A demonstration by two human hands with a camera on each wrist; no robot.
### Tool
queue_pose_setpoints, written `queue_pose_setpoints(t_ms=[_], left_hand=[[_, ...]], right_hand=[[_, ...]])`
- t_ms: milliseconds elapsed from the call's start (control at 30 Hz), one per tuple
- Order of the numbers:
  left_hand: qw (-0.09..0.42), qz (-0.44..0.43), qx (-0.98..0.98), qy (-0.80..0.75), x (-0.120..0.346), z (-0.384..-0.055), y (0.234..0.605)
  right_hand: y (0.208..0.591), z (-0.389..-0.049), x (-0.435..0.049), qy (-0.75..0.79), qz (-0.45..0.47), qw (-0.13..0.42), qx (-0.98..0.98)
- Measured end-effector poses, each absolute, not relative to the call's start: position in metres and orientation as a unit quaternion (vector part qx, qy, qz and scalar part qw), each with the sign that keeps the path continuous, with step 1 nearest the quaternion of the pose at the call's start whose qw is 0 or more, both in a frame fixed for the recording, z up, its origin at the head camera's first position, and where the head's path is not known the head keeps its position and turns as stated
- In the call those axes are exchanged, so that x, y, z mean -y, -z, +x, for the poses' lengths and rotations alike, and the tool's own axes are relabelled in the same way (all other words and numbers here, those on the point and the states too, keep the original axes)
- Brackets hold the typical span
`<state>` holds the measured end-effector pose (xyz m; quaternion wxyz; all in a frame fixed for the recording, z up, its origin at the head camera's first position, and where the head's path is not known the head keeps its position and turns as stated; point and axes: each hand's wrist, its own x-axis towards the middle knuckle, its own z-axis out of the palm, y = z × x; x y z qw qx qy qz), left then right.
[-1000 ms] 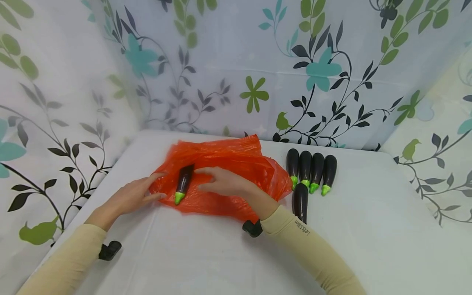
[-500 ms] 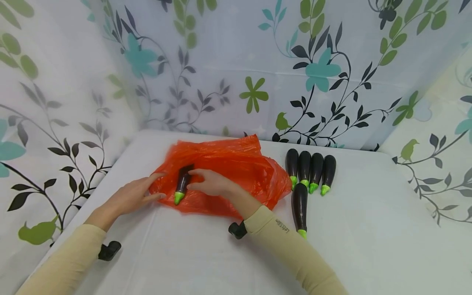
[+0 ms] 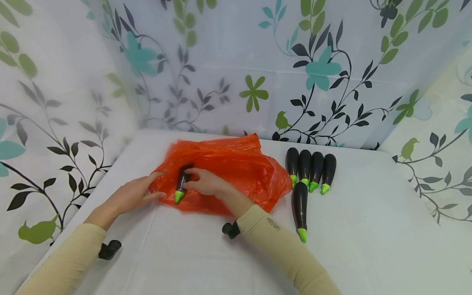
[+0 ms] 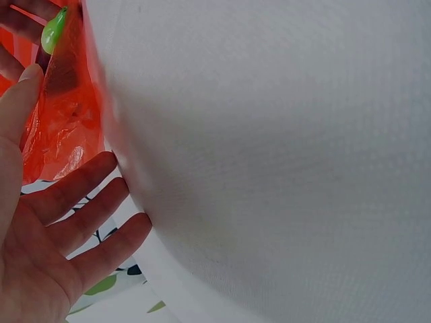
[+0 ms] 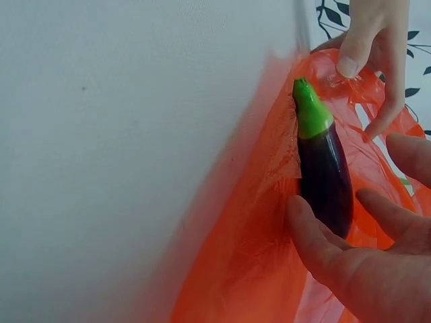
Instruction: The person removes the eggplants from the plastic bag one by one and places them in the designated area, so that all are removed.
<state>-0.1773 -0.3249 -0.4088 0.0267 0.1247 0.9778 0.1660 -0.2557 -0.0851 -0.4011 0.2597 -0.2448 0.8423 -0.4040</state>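
A red plastic bag (image 3: 236, 176) lies spread on the table. A dark purple eggplant with a green cap (image 3: 181, 186) lies in its mouth at the left end. My right hand (image 3: 204, 181) reaches over the bag, thumb and fingers on either side of this eggplant. In the right wrist view, the thumb (image 5: 303, 219) is at its left side, and a small gap shows between the other fingers and its right side. My left hand (image 3: 134, 194) holds the bag's left edge spread with extended thumb and fingers. The bag partly hides the eggplant in the left wrist view.
Several eggplants (image 3: 310, 170) lie in a row right of the bag, caps toward me. One more eggplant (image 3: 300, 211) lies just in front of that row. White cloth covers the table (image 3: 184, 254). A leaf-patterned curtain (image 3: 214, 61) surrounds the back and sides.
My right hand has moved left across the bag, from beside the eggplant to around it. My left hand, the bag and the eggplant stay where they were.
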Motion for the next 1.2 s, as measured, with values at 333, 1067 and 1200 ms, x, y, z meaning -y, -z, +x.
queue_pose_setpoints(t_ms=[333,1067,1200], left_hand=[[0.022,0.128,-0.978,-0.166,0.3246,-0.1778,0.4088],[0.019,0.129,-0.977,-0.166,0.3255,-0.1773,0.411],[0.02,0.13,-0.977,-0.166,0.3256,-0.1776,0.4104]], right_hand=[[0.4022,-0.2531,0.0886,0.407,-0.226,0.264,-0.845],[0.4083,-0.2531,0.0932,0.364,-0.265,0.26,-0.854],[0.4084,-0.2539,0.0936,0.356,-0.273,0.259,-0.855]])
